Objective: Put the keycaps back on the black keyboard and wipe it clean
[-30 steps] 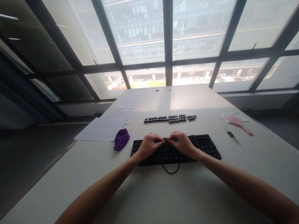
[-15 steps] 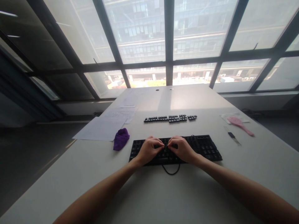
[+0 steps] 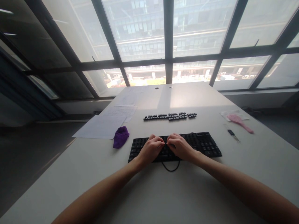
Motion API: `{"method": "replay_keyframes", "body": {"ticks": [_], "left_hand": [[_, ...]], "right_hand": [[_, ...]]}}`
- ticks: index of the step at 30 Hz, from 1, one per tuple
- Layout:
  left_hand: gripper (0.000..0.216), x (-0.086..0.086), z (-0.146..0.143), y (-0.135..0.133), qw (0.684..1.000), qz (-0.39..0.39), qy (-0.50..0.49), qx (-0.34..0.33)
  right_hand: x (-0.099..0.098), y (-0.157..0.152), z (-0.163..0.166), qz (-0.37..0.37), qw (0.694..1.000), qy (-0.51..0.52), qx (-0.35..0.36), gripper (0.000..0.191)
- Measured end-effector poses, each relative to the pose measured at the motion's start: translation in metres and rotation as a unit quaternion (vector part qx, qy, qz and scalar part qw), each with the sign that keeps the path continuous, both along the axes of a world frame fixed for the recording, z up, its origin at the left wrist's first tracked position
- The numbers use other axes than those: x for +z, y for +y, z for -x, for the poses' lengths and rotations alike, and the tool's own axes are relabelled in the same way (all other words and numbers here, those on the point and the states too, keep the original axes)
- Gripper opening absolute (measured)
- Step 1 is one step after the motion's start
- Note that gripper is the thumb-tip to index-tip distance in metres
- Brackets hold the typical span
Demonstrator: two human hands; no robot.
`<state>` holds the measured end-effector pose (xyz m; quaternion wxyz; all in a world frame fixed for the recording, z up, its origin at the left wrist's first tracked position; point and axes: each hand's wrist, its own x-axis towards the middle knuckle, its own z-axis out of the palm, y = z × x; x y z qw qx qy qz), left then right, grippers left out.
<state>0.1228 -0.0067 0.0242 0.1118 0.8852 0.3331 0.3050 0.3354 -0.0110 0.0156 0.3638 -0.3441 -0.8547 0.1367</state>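
A purple cloth lies on the tabletop beside paper sheets; a pink brush is far right

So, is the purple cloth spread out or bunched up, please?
Bunched up: the cloth sits as a small heap beside the keyboard.

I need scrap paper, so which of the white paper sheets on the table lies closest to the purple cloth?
The large front sheet, its corner beside the crumpled purple cloth; the other sheets lie farther back.
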Motion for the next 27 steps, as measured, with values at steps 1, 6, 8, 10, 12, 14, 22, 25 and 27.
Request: {"method": "replay_keyframes", "body": {"ticks": [1,6,8,10,12,14,22,25,27], "left_hand": [[0.019,-0.0008,0.0000,0.0003,1.000,0.002,-0.003,0.000],[0.016,-0.0047,0.0002,0.0022,1.000,0.009,-0.024,0.005],[0.014,-0.0054,-0.0003,0.0024,0.999,0.016,-0.034,0.005],[0.013,-0.0056,-0.0011,0.0026,0.999,0.027,-0.041,0.004],[0.013,-0.0057,-0.0019,0.0030,0.998,0.040,-0.047,0.002],[0.012,-0.0061,-0.0022,0.0037,0.997,0.050,-0.052,0.000],[0.013,-0.0070,-0.0023,0.0056,0.996,0.061,-0.059,-0.007],[0.013,-0.0078,-0.0024,0.0060,0.997,0.052,-0.054,-0.010],[0.013,-0.0085,-0.0025,0.0060,0.997,0.050,-0.052,-0.009]], "right_hand": [[0.0004,-0.0001,0.0001,-0.001,1.000,-0.004,-0.001,0.022],[-0.0008,-0.0008,0.0004,-0.004,1.000,-0.019,0.003,0.024],[-0.0024,-0.0007,0.0003,-0.002,1.000,-0.020,0.006,0.025],[-0.0042,-0.0003,0.0001,0.006,1.000,-0.009,0.006,0.024],[-0.0060,0.0003,-0.0003,0.017,1.000,0.006,0.006,0.023],[-0.0072,0.0008,-0.0007,0.025,1.000,0.015,0.008,0.021],[-0.0077,0.0016,-0.0010,0.024,1.000,-0.006,0.018,0.023],[-0.0083,0.0018,-0.0007,0.025,1.000,-0.008,0.017,0.022],[-0.0086,0.0014,-0.0002,0.024,1.000,-0.005,0.015,0.021]]}}
